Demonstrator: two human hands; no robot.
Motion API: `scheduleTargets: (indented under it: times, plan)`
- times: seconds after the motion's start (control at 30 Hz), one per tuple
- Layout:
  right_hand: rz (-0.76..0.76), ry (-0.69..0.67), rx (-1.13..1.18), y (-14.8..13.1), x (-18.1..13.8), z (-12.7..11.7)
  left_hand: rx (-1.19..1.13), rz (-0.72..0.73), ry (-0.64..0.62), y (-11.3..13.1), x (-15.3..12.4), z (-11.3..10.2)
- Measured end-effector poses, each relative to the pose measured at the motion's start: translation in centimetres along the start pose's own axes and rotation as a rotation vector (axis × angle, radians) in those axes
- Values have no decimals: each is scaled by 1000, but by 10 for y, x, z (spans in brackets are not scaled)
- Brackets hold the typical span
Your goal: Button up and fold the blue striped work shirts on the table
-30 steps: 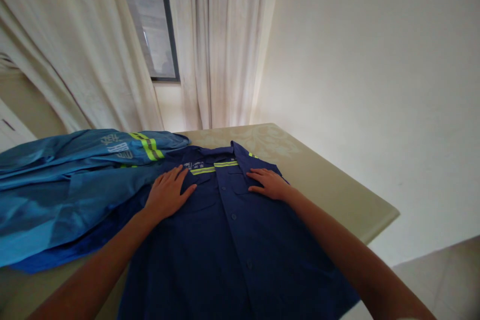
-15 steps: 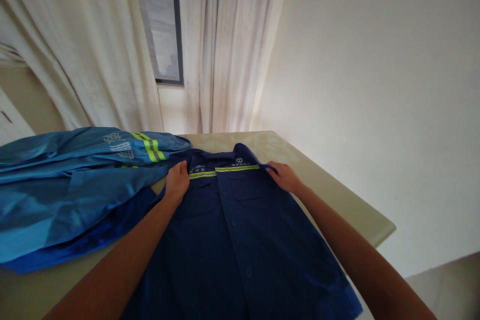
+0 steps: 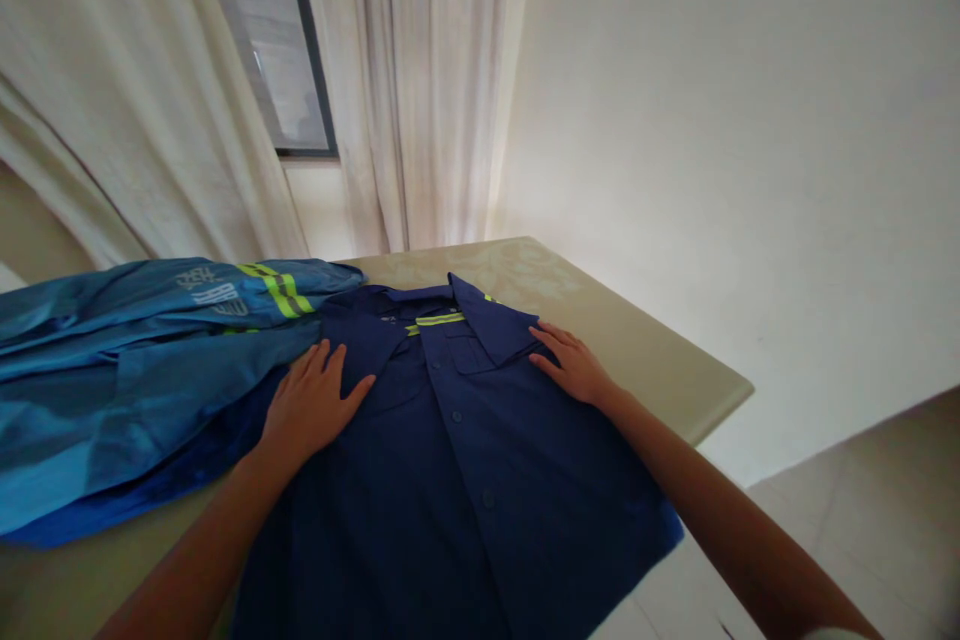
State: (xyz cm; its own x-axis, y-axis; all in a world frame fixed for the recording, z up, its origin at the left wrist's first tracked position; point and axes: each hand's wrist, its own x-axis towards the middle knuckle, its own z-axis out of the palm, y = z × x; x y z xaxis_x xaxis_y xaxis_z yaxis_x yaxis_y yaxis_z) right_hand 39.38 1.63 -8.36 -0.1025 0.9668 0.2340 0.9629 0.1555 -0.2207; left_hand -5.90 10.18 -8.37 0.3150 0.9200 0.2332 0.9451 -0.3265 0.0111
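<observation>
A dark navy work shirt (image 3: 420, 500) with buttons down its front and a yellow-green reflective stripe lies spread on the table, collar toward the far side. Both of its upper corners are folded inward over the chest, covering part of the stripe and the pockets. My left hand (image 3: 311, 400) rests with fingers spread on the shirt's left side, by the left fold. On the right, my right hand (image 3: 574, 360) lies with its fingers apart at the outer edge of the right fold. The shirt's hem runs out of view at the bottom.
Lighter blue garments (image 3: 150, 370) with reflective stripes lie in a heap at the left, against the shirt. The pale table (image 3: 637, 340) has a corner at the right, above a tiled floor (image 3: 840, 500). Curtains (image 3: 420, 90) and a white wall (image 3: 712, 170) stand behind.
The shirt's two upper corners have been folded inward over the chest. Both hands have loosened from the cloth edges, and the left has come nearer. The view has shifted a little to the right.
</observation>
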Motion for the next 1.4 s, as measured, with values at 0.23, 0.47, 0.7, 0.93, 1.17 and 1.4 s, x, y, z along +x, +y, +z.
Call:
scheduleTargets:
  times: [0.23,0.47,0.7,0.93,1.17,1.4]
  plan:
    - [87,-92,-61,-1,-12,9,-90,-224,-160,22,13,-36]
    - [136,-21,-92,-5,7,-2,-128,26,-83,6,3,7]
    - [202,13,-120,-5,24,12,-208,-110,33,-39,-20,-2]
    - [91,63,-117,4,17,8,-220,-227,-41,-57,-27,-9]
    - [51,-1,-122,2,7,-7,-82,-77,61,-40,-57,-10]
    - [81,79,-177,-23,20,-10,-71,29,150,-24,-98,9]
